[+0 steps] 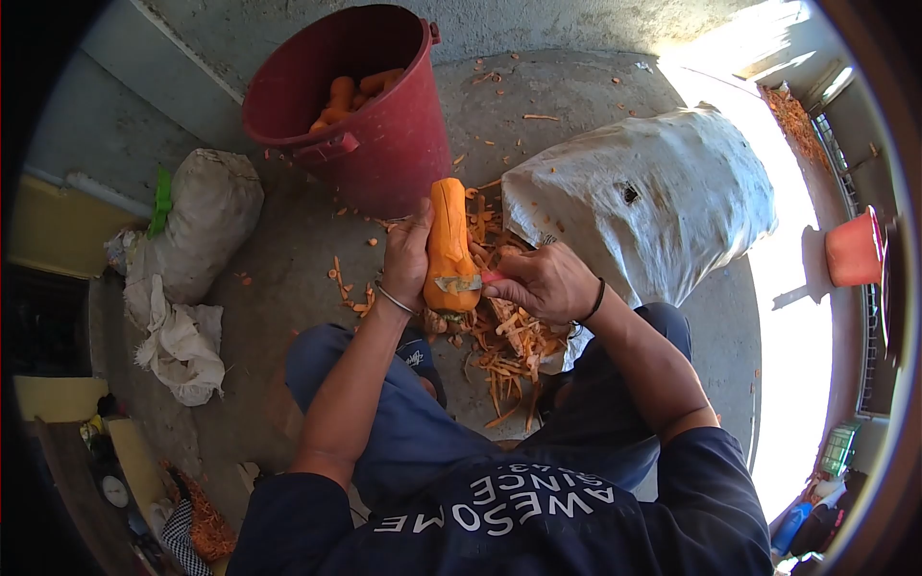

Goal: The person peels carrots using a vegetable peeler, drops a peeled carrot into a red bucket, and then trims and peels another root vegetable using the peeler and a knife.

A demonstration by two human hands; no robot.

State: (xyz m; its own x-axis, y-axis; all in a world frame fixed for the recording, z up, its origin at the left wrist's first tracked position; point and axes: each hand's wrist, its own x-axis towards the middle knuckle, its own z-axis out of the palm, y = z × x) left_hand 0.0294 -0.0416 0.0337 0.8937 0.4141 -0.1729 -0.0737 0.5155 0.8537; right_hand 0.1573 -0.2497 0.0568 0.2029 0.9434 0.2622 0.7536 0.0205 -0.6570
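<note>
A butternut squash (449, 235), mostly peeled and bright orange, stands tilted up in front of me with its wide end toward my body. My left hand (410, 254) is closed around its left side. In my right hand (547, 281) is a knife (459, 283) with a pinkish-red handle. Its short, flat blade lies across the wide end of the squash, touching the surface. Part of the handle is hidden inside my fingers. Below and right of the squash, orange peelings (514, 346) are heaped on the floor between my feet.
A dark red bucket (384, 154) holding several peeled squashes (338, 101) stands beyond my hands. To the right lies a large, full white sack (643, 197). More sacks (197, 226) rest against the left wall. A red bucket (853, 250) stands at far right.
</note>
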